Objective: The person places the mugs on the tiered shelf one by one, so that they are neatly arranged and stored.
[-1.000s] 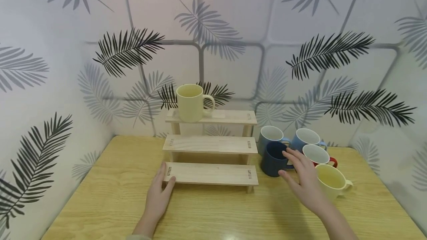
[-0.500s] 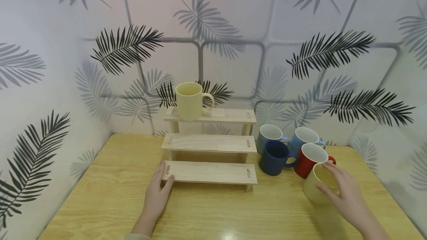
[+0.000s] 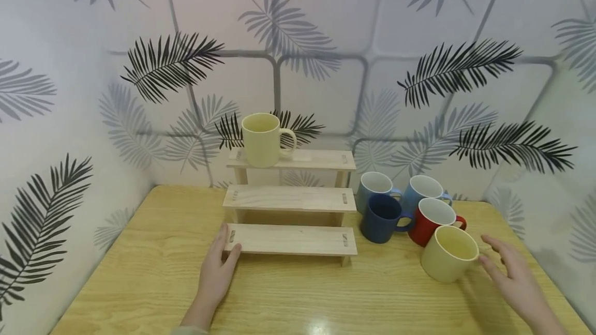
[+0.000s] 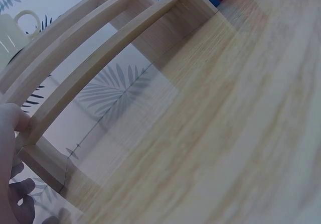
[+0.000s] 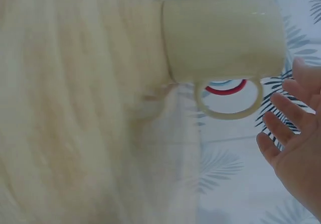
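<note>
My left hand [image 3: 219,268] grips the left end of a pale wooden three-step shelf [image 3: 293,240]. Its thumb lies at the front edge of the lowest step, the fingers along the side. To the right, my right hand [image 3: 514,278] is spread with nothing in it, fingertips close to the right side of a pale yellow mug [image 3: 442,260] standing upright on the table. In the right wrist view that mug's handle [image 5: 230,115] faces towards the hand. Another pale yellow mug [image 3: 261,143] stands on the top step, towards its left end.
Behind the yellow mug stand a red mug [image 3: 421,224], a dark blue mug [image 3: 378,224], a grey-blue mug [image 3: 368,193] and a light blue mug [image 3: 412,198], close together. Leaf-patterned walls [image 3: 326,19] border the wooden table [image 3: 279,299] at the back and sides.
My right hand has moved right, from beside the dark blue mug, over the yellow mug, to that mug's right side. My left hand keeps its place on the shelf.
</note>
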